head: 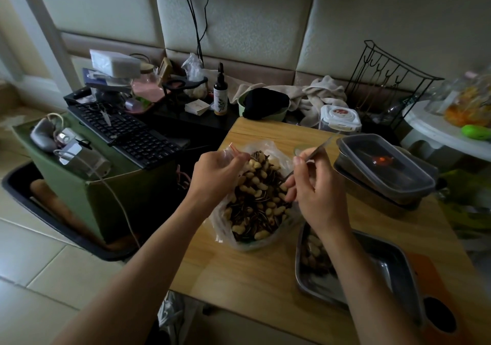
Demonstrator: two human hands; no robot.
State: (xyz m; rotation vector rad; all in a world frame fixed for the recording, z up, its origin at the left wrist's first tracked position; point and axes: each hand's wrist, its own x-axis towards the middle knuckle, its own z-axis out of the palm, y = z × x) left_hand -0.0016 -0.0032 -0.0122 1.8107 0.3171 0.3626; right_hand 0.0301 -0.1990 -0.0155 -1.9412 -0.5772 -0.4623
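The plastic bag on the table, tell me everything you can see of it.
The plastic bag is thin, clear and crinkled, lying open on the wooden table. It is heaped with pale peanuts mixed with dark striped seeds. The left hand pinches its far left rim, holding the mouth open. The right hand, gripping tweezers, hovers at its right edge; contact there is unclear. A metal tray sits beside it.
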